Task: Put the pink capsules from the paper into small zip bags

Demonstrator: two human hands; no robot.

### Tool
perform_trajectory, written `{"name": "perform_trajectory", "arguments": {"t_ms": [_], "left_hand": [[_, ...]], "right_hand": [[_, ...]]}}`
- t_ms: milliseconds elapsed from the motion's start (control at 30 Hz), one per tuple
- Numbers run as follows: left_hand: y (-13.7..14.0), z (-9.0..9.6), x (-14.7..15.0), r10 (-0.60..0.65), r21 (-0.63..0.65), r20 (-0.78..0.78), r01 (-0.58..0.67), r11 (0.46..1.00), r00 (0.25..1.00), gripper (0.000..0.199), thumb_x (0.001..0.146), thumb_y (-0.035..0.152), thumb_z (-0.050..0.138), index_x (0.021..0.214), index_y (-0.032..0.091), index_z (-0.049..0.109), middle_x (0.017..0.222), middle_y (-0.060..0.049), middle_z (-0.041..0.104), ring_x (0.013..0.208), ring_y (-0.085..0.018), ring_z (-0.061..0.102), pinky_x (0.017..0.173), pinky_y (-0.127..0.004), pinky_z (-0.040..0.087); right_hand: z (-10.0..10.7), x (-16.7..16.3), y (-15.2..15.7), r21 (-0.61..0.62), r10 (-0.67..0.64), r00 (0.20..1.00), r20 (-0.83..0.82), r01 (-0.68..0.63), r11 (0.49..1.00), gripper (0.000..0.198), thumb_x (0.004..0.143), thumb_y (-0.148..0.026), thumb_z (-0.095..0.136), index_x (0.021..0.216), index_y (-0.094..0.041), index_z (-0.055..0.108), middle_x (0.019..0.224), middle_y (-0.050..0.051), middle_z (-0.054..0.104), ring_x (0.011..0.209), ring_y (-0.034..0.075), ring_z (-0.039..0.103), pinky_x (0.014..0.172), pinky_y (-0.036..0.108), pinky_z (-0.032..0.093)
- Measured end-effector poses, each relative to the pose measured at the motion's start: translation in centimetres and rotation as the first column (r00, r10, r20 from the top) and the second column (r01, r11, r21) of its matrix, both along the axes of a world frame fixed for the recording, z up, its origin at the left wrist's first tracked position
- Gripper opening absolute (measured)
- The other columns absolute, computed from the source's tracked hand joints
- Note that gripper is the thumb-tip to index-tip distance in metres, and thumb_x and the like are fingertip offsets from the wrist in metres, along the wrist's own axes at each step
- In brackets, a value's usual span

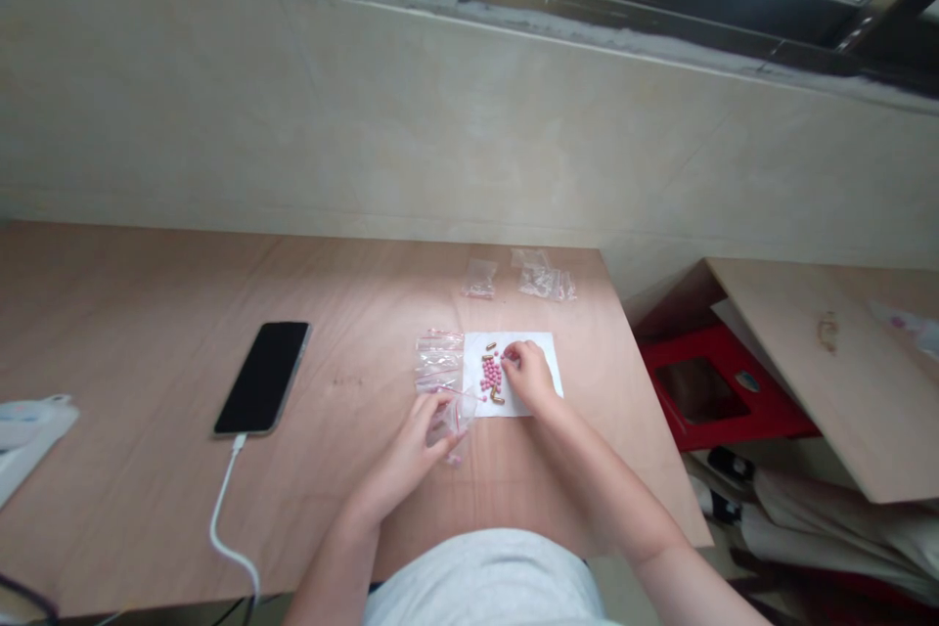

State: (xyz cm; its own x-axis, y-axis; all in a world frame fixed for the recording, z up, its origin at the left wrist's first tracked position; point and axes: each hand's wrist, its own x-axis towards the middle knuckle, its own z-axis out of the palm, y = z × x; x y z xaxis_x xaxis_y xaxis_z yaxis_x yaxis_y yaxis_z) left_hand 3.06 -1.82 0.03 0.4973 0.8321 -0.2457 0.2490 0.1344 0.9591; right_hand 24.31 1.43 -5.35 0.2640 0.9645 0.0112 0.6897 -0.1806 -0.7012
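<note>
A small clear zip bag with a few pink bits at its bottom is pinched between the thumb and fingers of my left hand. My right hand is over a white sheet, its fingertips drawn together at the edge of a cluster of round pink beads. Whatever is between those fingertips is too small to make out. Several gold, capsule-shaped pieces lie around the beads. Left of the sheet, flat clear zip bags lie overlapping on the table.
Small clear bags lie near the table's back edge, one bag apart. A black phone with a white cable is on the left. Past the table's right edge are a red box and a tilted wooden board.
</note>
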Motion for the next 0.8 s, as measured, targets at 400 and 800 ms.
{"name": "perform_trajectory", "arguments": {"t_ms": [400,800], "left_hand": [[0.6,-0.5,0.4,0.002,0.164,-0.118,0.017,0.986,0.993,0.026,0.076,0.026,0.052,0.101,0.02,0.047,0.103,-0.005,0.047,0.099,-0.021,0.048,0.085,-0.039,0.045],[0.5,-0.2,0.3,-0.004,0.127,-0.112,0.018,0.992,0.994,0.029,0.077,0.032,0.051,0.104,0.021,0.047,0.107,-0.006,0.047,0.103,-0.023,0.047,0.087,-0.04,0.044]], "right_hand": [[7.3,-2.6,-3.1,0.062,0.224,0.928,-0.299,-0.215,0.975,0.01,0.075,-0.027,0.053,0.076,-0.02,0.059,0.072,0.002,0.054,0.067,0.014,0.048,0.063,0.026,0.039],[1.1,-0.5,0.8,-0.018,-0.034,0.987,-0.154,0.032,0.999,0.007,0.069,-0.019,0.052,0.075,-0.017,0.056,0.073,0.002,0.053,0.071,0.014,0.05,0.068,0.028,0.039]]}}
